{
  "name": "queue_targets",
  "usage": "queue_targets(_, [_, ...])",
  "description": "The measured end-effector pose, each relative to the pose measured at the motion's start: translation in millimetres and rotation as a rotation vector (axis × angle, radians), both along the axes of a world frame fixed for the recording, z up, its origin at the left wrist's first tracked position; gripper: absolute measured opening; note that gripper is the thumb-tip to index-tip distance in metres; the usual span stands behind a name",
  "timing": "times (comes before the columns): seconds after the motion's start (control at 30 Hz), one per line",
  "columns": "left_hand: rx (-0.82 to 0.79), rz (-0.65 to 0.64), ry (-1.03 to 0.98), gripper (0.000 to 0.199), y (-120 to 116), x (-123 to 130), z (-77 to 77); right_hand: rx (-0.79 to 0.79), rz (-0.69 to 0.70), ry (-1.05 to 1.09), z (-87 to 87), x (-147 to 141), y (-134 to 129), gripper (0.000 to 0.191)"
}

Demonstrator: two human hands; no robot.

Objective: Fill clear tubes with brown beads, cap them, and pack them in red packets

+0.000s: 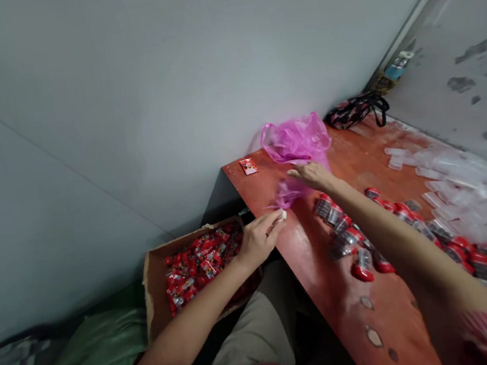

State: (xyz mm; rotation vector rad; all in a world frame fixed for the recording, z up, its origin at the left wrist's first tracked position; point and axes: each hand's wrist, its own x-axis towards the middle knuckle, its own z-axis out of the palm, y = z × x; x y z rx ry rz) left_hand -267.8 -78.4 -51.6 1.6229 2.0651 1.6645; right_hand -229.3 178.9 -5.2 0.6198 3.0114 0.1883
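My left hand [259, 240] is at the left edge of the orange-red table [302, 247], its fingers pinched around a small white piece [282, 216] whose kind I cannot make out. Just beyond those fingertips lies the lower part of a thin pink plastic bag [296, 140], crumpled on the tabletop against the wall. My right hand [314, 175] reaches over that bag with fingers stretched out, nothing visible in its grasp. Below my right forearm lie several small clear containers with red caps [344, 231]. A flat red packet [249, 166] rests near the table's far left corner.
Left of the table stands a cardboard box [150, 296] full of small red packets [201, 263]. Clear plastic tubes [480, 188] are heaped at the right. A dark patterned pouch [352, 111] sits by the wall, and a green sack [96, 360] lies lower left.
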Motion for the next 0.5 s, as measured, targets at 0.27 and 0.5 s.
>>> queue_targets(0.27, [-0.313,0.274,0.124,0.034,85.8,-99.1,-13.7,0.020,-0.055,-0.147,-1.2,54.3,38.6,0.036])
queue_targets(0.5, [-0.937,0.353,0.141,0.039,142.1,-180.3,15.9,-0.127,0.136,0.197,6.3,13.1,-5.2,0.029])
